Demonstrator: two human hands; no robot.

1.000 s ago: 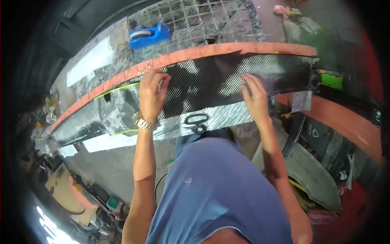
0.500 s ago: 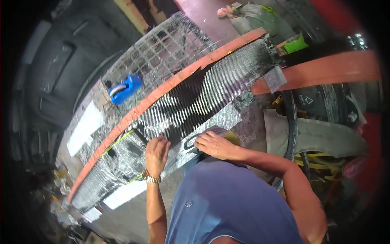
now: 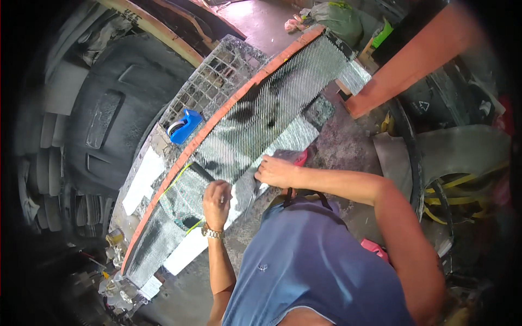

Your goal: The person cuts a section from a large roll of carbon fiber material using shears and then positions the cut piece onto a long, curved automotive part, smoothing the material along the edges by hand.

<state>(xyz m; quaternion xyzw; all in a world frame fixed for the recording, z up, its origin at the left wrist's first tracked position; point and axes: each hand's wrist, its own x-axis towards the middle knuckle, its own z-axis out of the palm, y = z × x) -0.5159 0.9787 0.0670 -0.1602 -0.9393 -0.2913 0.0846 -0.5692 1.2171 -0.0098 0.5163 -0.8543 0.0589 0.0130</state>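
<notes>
A long strip of shiny woven black carbon-like fabric [image 3: 304, 70] lies diagonally along an orange curved edge [image 3: 244, 87]; a yellow-green line [image 3: 171, 182] borders its lower-left section. My left hand [image 3: 216, 202], watch on the wrist, has curled fingers at that section's near edge; whatever they grip is unclear. My right hand [image 3: 274, 171] is bent over the fabric's near edge beside a silvery strip [image 3: 293, 133], fingers closed on something too hidden to name. The black scissors from earlier are not plainly visible.
A blue tape dispenser [image 3: 187, 129] rests beside a grimy grid panel [image 3: 212, 76]. A large dark moulded panel [image 3: 109, 114] fills the left. An orange beam [image 3: 408, 54] angles off right, above grey curved parts [image 3: 457, 146]. A green bag [image 3: 342, 24] lies beyond.
The view has rotated, tilting the fabric strip more steeply. My right hand has come down from atop the fabric to its near edge; my left hand has moved toward me.
</notes>
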